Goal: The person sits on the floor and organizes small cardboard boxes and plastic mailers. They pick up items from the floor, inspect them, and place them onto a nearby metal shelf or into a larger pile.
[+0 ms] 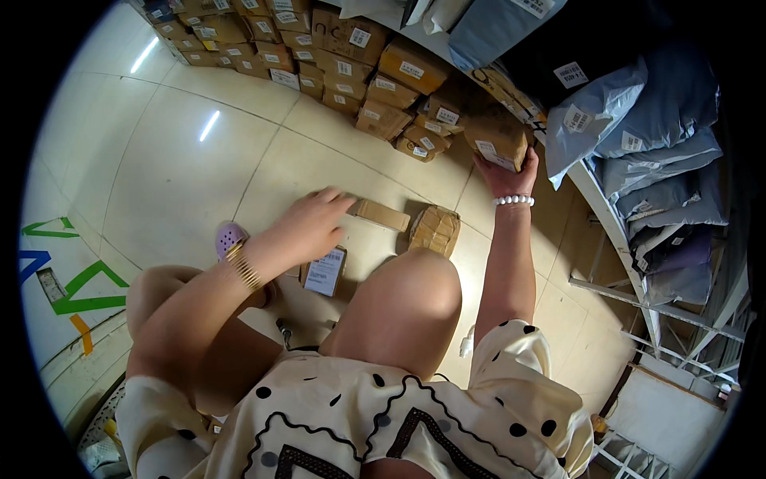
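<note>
My right hand (pixel 511 175), with a white bead bracelet at the wrist, reaches forward to the foot of the shelf. Its fingers grip the near end of a brown cardboard parcel (pixel 493 134) with a white label. My left hand (pixel 313 227), below which sits a gold watch band, hovers over the floor with thumb and fingers apart and nothing seen in it. Its fingertips are beside the left end of a narrow brown box (pixel 381 215); whether they touch is unclear. A taped, crumpled brown parcel (pixel 435 232) lies to the right of that box. Below the left hand rests a labelled box (pixel 325 271).
Stacked brown cartons (pixel 343 68) line the floor along the far side. Grey-blue plastic mailing bags (pixel 666 120) fill the white metal rack (pixel 614 215) on the right. My bent knees (pixel 407 299) are close to the floor boxes. Green tape (pixel 92 287) marks the left surface.
</note>
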The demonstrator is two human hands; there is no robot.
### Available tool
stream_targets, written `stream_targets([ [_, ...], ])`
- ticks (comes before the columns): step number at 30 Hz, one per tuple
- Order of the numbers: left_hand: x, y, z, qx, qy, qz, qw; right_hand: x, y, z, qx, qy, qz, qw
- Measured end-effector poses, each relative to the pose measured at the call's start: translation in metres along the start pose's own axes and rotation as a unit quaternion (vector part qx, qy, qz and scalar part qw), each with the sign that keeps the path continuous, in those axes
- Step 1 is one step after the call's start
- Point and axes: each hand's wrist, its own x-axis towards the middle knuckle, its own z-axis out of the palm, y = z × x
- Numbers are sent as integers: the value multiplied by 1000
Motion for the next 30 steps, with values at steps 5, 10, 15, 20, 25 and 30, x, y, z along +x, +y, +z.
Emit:
stream_targets([
  [5,143,27,4,6,120,90,989,1,1,7,-29,33,-6,999],
  [10,231,18,29,43,219,77,972,3,6,21,-26,74,-18,997],
  [15,238,10,40,49,254,94,961,23,10,43,-97,68,-38,992],
  [20,236,1,35,50,272,144,950,33,28,35,-60,-45,-97,992],
  [25,234,-9,40,61,304,166,936,31,41,42,-198,-82,-242,946],
  [30,231,-6,38,55,284,118,950,40,41,55,-404,-58,-276,870],
])
